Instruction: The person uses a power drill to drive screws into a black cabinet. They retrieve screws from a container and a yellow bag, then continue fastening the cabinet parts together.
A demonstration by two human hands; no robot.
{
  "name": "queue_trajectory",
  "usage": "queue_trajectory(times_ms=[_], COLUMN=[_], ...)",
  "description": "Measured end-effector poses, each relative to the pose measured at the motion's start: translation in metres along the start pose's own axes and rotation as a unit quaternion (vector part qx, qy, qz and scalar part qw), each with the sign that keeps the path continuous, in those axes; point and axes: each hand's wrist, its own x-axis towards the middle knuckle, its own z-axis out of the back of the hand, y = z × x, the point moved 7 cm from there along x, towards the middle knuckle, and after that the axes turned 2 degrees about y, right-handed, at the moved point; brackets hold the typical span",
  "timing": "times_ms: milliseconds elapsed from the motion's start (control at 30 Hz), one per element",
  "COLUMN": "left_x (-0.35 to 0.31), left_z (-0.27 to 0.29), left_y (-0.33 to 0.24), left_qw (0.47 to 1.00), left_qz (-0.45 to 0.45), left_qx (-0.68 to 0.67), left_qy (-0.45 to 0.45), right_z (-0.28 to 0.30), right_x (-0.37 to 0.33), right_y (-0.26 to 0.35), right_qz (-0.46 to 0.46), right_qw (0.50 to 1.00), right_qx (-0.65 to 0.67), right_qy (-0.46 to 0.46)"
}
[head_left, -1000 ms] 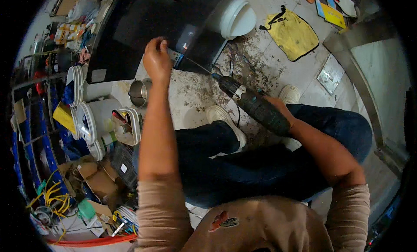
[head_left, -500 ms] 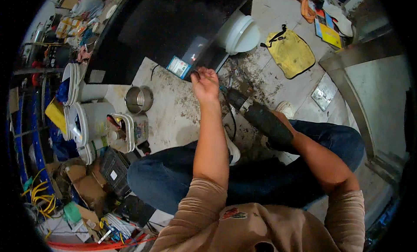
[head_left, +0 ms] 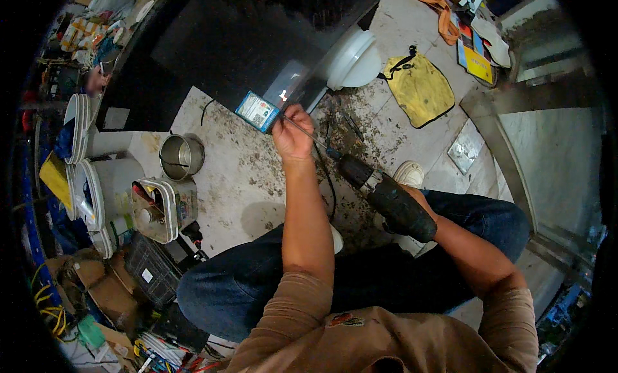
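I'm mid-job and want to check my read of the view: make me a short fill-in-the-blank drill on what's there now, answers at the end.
1. The power drill is held in the ____ hand.
2. The left hand is close to a rectangular label edged in the colour ____.
3. The round metal pot is on the ____ side of that label.
4. The flat bag with black straps is mostly ____ in colour.

Missing words: right; blue; left; yellow.
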Motion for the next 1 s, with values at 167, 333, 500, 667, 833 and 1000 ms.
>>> queue_trajectory(times_ms=[167, 333, 500, 667, 833, 1000], left_x=[0.002, 0.004, 0.004, 0.005, 0.003, -0.006], left_z=[-0.006, 0.001, -0.007, -0.017, 0.057, 0.028], left_y=[0.012, 0.003, -0.002, 0.051, 0.038, -0.003], left_qw=[1.0, 0.999, 0.997, 0.986, 0.974, 0.989], left_qz=[0.024, 0.008, 0.037, 0.139, 0.195, 0.141], left_qx=[-0.008, -0.035, -0.062, 0.013, -0.095, -0.037], left_qy=[-0.002, 0.012, 0.026, 0.087, -0.057, -0.013], right_z=[0.001, -0.002, -0.006, 0.002, 0.026, 0.01], right_x=[-0.01, 0.002, 0.007, -0.012, -0.044, -0.017], right_y=[-0.02, 0.013, 0.014, -0.004, 0.02, 0.044], right_qz=[0.017, 0.036, 0.024, -0.125, 0.241, 0.093], right_qw=[0.998, 0.998, 1.0, 0.952, 0.96, 0.993], right_qx=[-0.054, -0.048, 0.015, 0.276, -0.002, 0.065], right_qy=[-0.004, -0.009, 0.006, -0.044, -0.141, -0.035])
